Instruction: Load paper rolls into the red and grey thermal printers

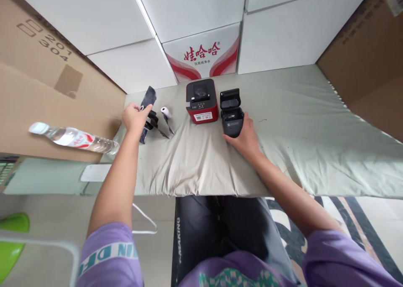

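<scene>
My right hand point(244, 139) is wrapped round the lower right side of a small black portable printer point(233, 123), which stands on the cloth with its lid flipped up and its paper bay exposed. At the left, my left hand point(136, 116) has its fingers closed at a bundle of small black items point(153, 120), whose kind I cannot make out. Under them lies a dark cloth strip point(149, 97). Just right of that hand is a small white paper roll point(165, 111). Between the hands sits a red and black desktop label printer point(202, 101).
Pale green cloth point(292, 127) covers the table. White cartons point(204, 54) line the back, and brown cardboard boxes point(63, 81) flank both sides. A water bottle point(78, 139) is left of my left forearm. A green stool point(12, 245) is on the floor at the left.
</scene>
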The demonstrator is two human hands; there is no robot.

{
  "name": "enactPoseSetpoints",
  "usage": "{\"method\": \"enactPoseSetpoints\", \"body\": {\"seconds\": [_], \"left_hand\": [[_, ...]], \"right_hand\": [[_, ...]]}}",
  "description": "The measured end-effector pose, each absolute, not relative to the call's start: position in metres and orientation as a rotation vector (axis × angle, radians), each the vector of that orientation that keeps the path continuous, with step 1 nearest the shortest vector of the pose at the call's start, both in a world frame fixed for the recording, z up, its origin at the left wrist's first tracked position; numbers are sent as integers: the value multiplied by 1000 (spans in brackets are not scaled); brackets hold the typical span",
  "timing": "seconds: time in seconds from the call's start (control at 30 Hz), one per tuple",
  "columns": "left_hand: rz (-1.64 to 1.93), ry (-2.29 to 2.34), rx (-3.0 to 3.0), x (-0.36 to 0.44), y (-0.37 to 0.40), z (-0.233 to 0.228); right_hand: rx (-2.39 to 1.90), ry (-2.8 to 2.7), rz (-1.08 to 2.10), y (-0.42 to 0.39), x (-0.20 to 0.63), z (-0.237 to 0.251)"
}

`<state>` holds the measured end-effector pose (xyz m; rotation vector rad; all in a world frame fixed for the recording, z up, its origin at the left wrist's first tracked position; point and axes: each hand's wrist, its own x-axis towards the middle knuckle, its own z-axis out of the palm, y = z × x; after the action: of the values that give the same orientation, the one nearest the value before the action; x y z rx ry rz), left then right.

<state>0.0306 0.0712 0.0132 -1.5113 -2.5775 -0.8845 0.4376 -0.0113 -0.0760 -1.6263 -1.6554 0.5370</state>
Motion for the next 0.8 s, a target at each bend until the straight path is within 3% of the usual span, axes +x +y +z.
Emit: {"method": "enactPoseSetpoints", "body": {"seconds": [0.33,0.8], "left_hand": [[-959,-2297,-1708,52,76,4],[-522,-2442,-1736,51,67,-7]], "right_hand": [[-1607,-1670,528,-10,439,-80],[-1625,-1699,518,-10,439,-79]]}}
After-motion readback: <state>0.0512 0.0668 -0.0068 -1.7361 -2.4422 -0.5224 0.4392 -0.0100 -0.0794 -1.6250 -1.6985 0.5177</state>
